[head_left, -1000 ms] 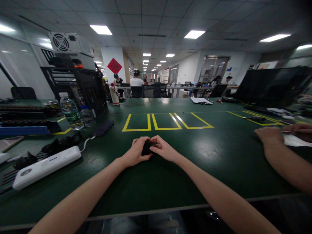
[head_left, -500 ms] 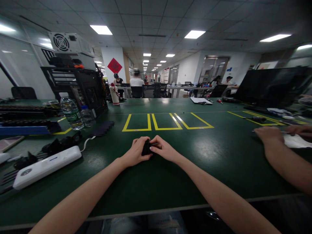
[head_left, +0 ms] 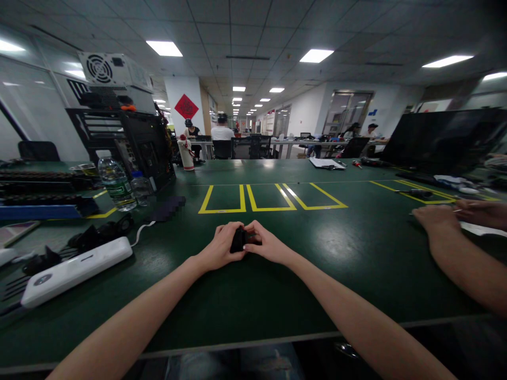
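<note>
A small black block-like object (head_left: pixel 238 240) is held just above or on the green table, between my two hands; its exact kind is not clear. My left hand (head_left: pixel 221 247) wraps round its left side, thumb below and fingers over the top. From the right, my right hand (head_left: pixel 267 244) closes on it with bent fingers, the thumb tip pressing its near right edge. The fingers hide part of the object. Yellow tape outlines (head_left: pixel 271 209) lie on the table just beyond my hands.
At left are a white power strip (head_left: pixel 79 269), black cables, a water bottle (head_left: pixel 115 182) and an open computer case (head_left: pixel 146 150). To the right, another person's hands (head_left: pixel 439 219) work near white paper. Beyond stand a black monitor (head_left: pixel 439 140) and a clipboard (head_left: pixel 327 163).
My right thumb and fingers have shifted slightly on the black object, showing more of its front. The other person's far hand has moved a little left.
</note>
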Available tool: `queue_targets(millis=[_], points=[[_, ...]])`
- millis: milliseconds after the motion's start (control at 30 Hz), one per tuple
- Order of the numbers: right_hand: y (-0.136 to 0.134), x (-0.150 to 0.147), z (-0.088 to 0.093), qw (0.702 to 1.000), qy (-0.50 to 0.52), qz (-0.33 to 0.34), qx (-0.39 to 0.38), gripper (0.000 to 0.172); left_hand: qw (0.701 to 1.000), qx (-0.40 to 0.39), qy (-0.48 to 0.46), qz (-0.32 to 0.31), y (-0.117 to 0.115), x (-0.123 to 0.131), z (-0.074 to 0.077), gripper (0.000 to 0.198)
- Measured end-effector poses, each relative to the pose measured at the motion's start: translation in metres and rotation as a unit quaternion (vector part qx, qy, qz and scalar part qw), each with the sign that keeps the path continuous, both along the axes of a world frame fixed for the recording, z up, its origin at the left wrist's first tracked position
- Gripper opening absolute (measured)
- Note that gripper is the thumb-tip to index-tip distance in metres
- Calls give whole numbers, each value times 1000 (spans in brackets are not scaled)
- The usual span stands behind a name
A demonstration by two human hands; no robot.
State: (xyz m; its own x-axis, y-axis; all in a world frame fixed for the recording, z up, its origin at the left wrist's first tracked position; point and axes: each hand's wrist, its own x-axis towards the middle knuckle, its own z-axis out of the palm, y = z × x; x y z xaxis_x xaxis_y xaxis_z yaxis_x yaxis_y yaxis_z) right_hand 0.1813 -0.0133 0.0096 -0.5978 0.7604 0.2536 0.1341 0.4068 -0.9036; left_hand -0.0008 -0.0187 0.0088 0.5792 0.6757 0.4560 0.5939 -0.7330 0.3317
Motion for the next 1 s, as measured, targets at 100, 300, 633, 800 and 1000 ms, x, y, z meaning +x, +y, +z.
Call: queue_targets(millis=[100,300,633,800,1000], points=[[-1,0,1,1000,-8,-4,-1,35,1000,-4,3,-2,0,0,1,54],[0,-1,1,1000,3,-23,13,21,1000,0,3,-4,-1,0,2,56],[4,-2,-3,999,-8,-40,-11,32,1000,-2,-1,-5,0,-1,2,56],[4,-2,-2,1000,-10,-29,-2,28,1000,-1,1,-3,1,0,1,55],[-1,0,3,1000,5,-3,-1,31,1000,-7,3,0,0,0,1,54]])
